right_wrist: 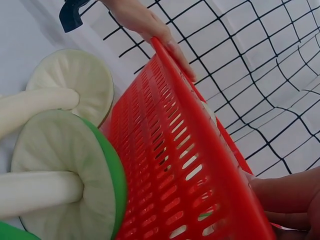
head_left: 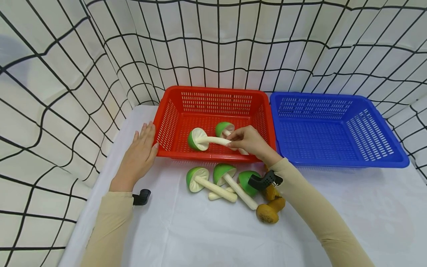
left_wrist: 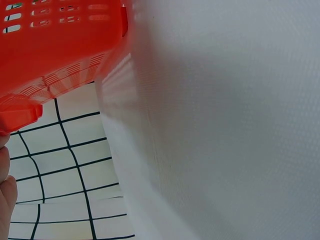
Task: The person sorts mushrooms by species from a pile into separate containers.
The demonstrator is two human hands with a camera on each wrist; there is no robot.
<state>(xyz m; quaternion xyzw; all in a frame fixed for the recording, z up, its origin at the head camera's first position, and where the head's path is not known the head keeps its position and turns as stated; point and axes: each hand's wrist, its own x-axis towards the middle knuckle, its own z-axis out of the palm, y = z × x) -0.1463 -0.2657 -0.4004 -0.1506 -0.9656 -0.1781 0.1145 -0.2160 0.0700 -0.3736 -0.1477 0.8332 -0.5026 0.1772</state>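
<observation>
My right hand (head_left: 249, 141) is inside the red basket (head_left: 210, 155) and pinches the stem end of a green-capped toy mushroom (head_left: 213, 139), its cap pointing left. Another green-capped mushroom (head_left: 222, 128) lies in the basket behind it, partly hidden by that hand. Against the basket's left side rests my left hand (head_left: 139, 154), fingers straight. In front of the basket, several green-capped mushrooms (head_left: 224, 174) lie on the white cloth, two of them large in the right wrist view. Beside them, partly under the right forearm, are brown mushrooms (head_left: 268, 213).
A blue basket (head_left: 310, 128) stands directly right of the red one. Black grid netting (head_left: 218, 42) over white sheeting rises behind the baskets and along the left side. White cloth (head_left: 186, 237) covers the surface.
</observation>
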